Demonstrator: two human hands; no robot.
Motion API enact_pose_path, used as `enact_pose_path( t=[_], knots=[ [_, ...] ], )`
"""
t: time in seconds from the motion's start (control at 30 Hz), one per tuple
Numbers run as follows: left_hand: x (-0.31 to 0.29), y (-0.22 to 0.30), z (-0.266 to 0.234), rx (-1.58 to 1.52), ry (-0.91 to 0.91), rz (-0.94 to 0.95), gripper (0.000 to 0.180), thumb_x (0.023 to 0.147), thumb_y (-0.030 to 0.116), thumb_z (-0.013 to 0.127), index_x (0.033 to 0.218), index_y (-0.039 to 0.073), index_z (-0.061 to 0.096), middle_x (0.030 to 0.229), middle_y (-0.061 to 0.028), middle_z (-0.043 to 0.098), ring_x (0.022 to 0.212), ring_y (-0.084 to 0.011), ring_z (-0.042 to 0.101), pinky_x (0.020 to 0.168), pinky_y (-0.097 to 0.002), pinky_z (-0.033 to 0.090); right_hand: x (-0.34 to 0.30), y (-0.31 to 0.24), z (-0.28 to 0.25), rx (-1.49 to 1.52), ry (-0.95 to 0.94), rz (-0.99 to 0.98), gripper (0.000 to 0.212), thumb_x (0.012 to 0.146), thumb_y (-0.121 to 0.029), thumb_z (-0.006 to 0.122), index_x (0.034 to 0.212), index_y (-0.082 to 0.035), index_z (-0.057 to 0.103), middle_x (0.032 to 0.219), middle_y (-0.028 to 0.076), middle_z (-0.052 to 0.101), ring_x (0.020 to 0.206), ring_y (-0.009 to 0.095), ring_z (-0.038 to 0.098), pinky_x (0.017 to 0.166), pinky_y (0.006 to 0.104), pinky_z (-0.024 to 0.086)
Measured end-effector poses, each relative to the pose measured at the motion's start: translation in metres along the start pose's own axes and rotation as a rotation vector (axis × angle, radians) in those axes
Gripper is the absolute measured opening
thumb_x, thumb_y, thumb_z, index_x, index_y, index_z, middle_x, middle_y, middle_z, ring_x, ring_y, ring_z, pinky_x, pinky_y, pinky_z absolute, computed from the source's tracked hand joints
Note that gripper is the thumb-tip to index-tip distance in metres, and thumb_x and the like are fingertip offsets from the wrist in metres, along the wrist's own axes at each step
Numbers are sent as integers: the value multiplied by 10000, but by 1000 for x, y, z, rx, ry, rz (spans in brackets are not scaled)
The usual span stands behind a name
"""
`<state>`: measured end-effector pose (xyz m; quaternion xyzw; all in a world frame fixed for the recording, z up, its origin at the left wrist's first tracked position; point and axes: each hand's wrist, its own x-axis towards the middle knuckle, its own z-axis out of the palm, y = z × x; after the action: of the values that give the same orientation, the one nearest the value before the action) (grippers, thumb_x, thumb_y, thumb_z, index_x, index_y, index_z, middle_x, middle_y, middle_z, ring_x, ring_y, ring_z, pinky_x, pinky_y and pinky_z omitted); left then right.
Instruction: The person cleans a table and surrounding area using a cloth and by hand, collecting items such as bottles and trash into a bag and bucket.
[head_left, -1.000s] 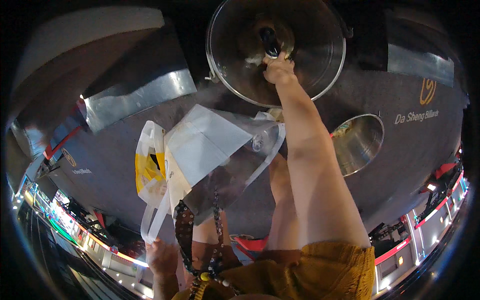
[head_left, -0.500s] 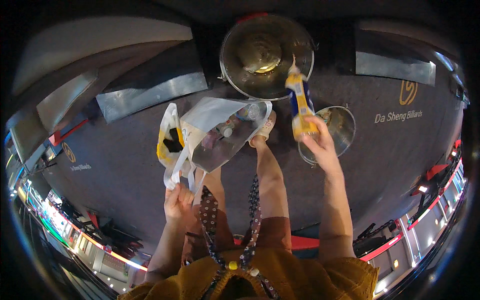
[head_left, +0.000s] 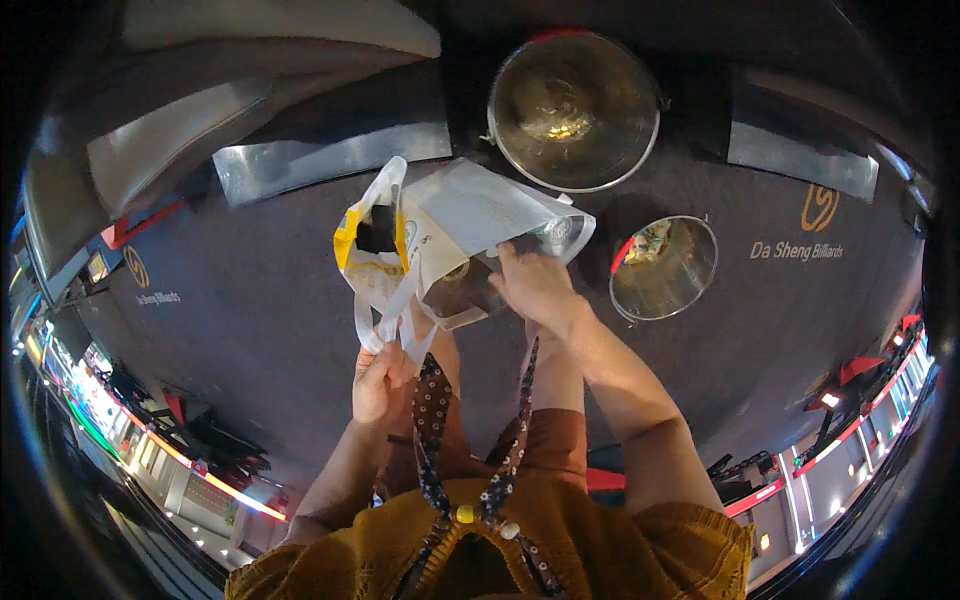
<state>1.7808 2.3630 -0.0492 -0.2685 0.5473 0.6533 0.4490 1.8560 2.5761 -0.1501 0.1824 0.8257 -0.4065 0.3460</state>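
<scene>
My left hand grips the white handles of a thin plastic bag that hangs open in front of me; one side of the bag is yellow and black. My right hand is at the bag's mouth, fingers closed on its rim, with a clear bottle-like thing showing through the plastic just beyond the fingertips. What else lies inside the bag is hidden.
A large round metal bin stands on the dark carpet ahead of me. A smaller metal bin with litter in it stands to the right. Shiny metal panels line the left; my legs are below the bag.
My right hand reached into the large bin, came back holding a yellowish bottle, and is now at the bag's mouth. The bag has swung nearer and its mouth has been pulled wider.
</scene>
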Motion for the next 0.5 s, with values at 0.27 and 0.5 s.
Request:
enact_pose_path(
  t=[0.27, 0.5],
  knots=[
    [-15, -26, -40, 99, 413, 60, 173, 774, 52, 569, 930, 0, 514, 752, -13, 524, 642, -75, 476, 570, -209, 374, 112, -12, -40, 214, 611, -187, 168, 785, -55, 467, 917, 6, 549, 881, 187, 579, 832, 319, 560, 737, 372, 439],
    [-21, -110, -60, -66, 446, 152, 236, 753, 14, 546, 976, -26, 480, 888, -58, 543, 799, -138, 530, 704, -269, 427, 327, 76, -54, 848, 623, 281, 198, 758, -133, 538, 949, -84, 547, 882, 60, 547, 748, 175, 512, 660, 259, 416]
  ],
)
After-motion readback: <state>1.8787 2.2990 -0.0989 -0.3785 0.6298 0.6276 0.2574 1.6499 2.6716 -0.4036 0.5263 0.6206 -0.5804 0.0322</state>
